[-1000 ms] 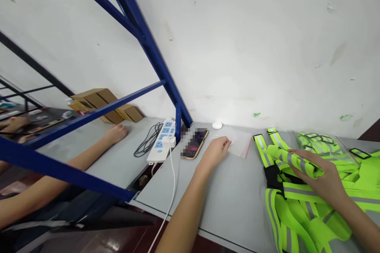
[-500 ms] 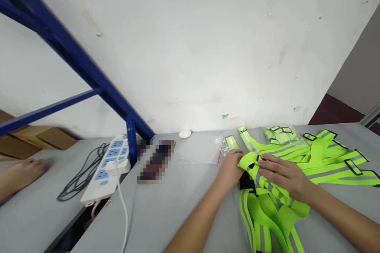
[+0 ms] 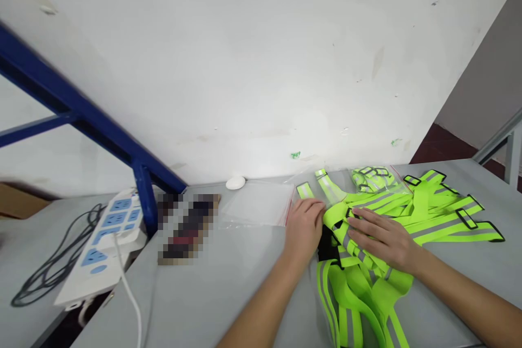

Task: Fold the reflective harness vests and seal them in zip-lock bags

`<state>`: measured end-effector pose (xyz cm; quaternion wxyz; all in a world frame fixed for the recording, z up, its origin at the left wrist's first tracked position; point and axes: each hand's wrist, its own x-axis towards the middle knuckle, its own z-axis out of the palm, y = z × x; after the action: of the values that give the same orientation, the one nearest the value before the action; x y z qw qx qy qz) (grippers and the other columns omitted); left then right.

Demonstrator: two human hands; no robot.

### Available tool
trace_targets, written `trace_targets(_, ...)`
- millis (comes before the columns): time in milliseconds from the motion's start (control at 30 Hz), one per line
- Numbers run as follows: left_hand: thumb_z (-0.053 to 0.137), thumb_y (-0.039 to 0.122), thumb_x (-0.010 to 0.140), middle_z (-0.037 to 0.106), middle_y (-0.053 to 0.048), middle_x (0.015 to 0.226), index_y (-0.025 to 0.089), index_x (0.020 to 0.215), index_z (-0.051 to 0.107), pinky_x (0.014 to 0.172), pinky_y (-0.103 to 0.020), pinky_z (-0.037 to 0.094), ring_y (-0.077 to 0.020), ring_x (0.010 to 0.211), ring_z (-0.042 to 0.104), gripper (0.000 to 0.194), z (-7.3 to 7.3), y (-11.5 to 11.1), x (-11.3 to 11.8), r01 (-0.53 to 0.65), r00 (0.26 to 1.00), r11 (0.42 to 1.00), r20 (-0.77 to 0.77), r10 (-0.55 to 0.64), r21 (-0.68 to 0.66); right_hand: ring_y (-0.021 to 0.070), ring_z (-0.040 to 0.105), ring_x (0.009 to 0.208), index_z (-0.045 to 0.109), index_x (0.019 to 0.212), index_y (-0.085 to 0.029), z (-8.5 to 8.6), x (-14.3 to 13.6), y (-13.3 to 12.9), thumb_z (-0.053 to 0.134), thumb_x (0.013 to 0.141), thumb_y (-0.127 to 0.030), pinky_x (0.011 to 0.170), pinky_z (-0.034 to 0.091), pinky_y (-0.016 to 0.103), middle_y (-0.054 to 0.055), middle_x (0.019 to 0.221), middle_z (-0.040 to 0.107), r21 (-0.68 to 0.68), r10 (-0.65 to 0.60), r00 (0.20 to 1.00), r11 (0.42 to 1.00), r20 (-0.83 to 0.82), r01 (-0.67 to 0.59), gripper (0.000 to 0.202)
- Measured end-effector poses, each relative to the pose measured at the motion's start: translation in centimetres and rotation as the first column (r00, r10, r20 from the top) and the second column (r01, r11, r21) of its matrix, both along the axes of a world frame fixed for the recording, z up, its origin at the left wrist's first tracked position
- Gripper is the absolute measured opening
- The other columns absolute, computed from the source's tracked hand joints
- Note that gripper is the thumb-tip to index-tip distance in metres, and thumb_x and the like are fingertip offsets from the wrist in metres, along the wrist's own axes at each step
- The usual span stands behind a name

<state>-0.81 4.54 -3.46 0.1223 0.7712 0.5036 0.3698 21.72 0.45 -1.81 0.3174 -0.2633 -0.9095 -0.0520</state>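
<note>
Neon-yellow strap bundle with grey reflective stripes point(image 3: 356, 236) lies on the grey flat surface point(image 3: 244, 283), at its right part, among more loose straps of same colour point(image 3: 432, 217). The right hand point(image 3: 383, 239) is laid over this bundle, its fingers nearly straight and close together, pressing on the top. The left hand point(image 3: 304, 228) is half curled, with fingertips at the left edge of the bundle; whether it pinches the fabric, I cannot tell. Just beside the left hand there is a clear plastic bag with red edge line point(image 3: 261, 204). A white oval object point(image 3: 235, 182) is near the wall point(image 3: 244, 65).
</note>
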Motion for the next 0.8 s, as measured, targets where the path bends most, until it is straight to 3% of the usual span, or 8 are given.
trace_targets(167, 0.055, 0.011, 0.083, 0.067, -0.004, 0.080, 0.021, 0.081, 0.070, 0.070, -0.030, 0.048, -0.0182, 0.076, 0.061, 0.017, -1.0, 0.6, 0.0, 0.048, 0.999, 0.983, 0.004, -0.048, -0.178, 0.0255, 0.053, 0.124, 0.066, 0.114, -0.021, 0.1, -0.6, -0.4, 0.054, 0.091, -0.013, 0.100, 0.051, 0.040, 0.009, 0.115, 0.070, 0.046, 0.032, 0.999, 0.998, 0.026, -0.033, 0.027)
trace_targets(267, 0.053, 0.005, 0.081, 0.066, -0.004, 0.079, 0.019, 0.080, 0.069, 0.068, -0.030, 0.048, -0.0183, 0.075, 0.062, 0.022, -1.3, 0.8, -0.2, 0.055, 0.997, 0.976, -0.042, -0.065, -0.212, 0.0254, 0.054, 0.123, 0.066, 0.112, -0.016, -0.3, -0.7, 0.0, 0.052, 0.092, -0.013, 0.100, 0.051, 0.040, 0.010, 0.112, 0.071, 0.136, 0.017, 0.999, 0.990, 0.045, -0.023, 0.024)
trace_targets(367, 0.047, 0.008, 0.087, 0.066, -0.006, 0.082, 0.018, 0.089, 0.069, 0.068, -0.030, 0.049, -0.0187, 0.075, 0.062, 0.024, -1.5, 0.6, -0.3, 0.092, 0.993, 0.987, -0.066, -0.101, -0.129, 0.0254, 0.054, 0.124, 0.065, 0.110, -0.012, -0.6, -0.9, 0.4, 0.048, 0.094, -0.013, 0.099, 0.051, 0.039, 0.011, 0.109, 0.071, 0.188, -0.026, 0.997, 0.982, 0.071, 0.012, 0.023)
trace_targets(533, 0.041, 0.004, 0.089, 0.066, -0.008, 0.091, 0.016, 0.102, 0.066, 0.076, -0.031, 0.052, -0.0183, 0.085, 0.060, 0.031, -1.8, 0.4, -0.4, 0.181, 0.983, 0.974, 0.000, -0.183, 0.137, 0.0250, 0.055, 0.123, 0.064, 0.112, -0.014, -0.5, -0.9, 0.4, 0.043, 0.096, -0.014, 0.097, 0.052, 0.038, 0.010, 0.110, 0.071, 0.224, -0.076, 0.995, 0.973, 0.061, 0.061, 0.026)
trace_targets(633, 0.042, 0.005, 0.089, 0.066, -0.007, 0.088, 0.016, 0.098, 0.067, 0.077, -0.033, 0.052, -0.0185, 0.085, 0.058, 0.029, -1.6, 0.5, -0.3, 0.153, 0.984, 0.958, 0.055, -0.171, 0.241, 0.0261, 0.055, 0.123, 0.064, 0.112, -0.014, -0.4, -1.0, 0.2, 0.045, 0.095, -0.014, 0.098, 0.052, 0.040, 0.011, 0.111, 0.071, 0.231, -0.089, 0.994, 0.970, 0.066, 0.072, 0.025)
trace_targets(800, 0.043, 0.007, 0.091, 0.068, -0.005, 0.089, 0.019, 0.102, 0.068, 0.078, -0.034, 0.050, -0.0181, 0.087, 0.058, 0.030, -0.9, 0.1, 0.2, 0.093, 0.981, 0.955, 0.136, -0.136, 0.283, 0.0267, 0.057, 0.119, 0.064, 0.109, -0.013, -0.5, -0.5, 0.5, 0.046, 0.094, -0.011, 0.097, 0.053, 0.041, 0.012, 0.109, 0.071, 0.250, -0.134, 0.989, 0.961, 0.061, 0.115, 0.024)
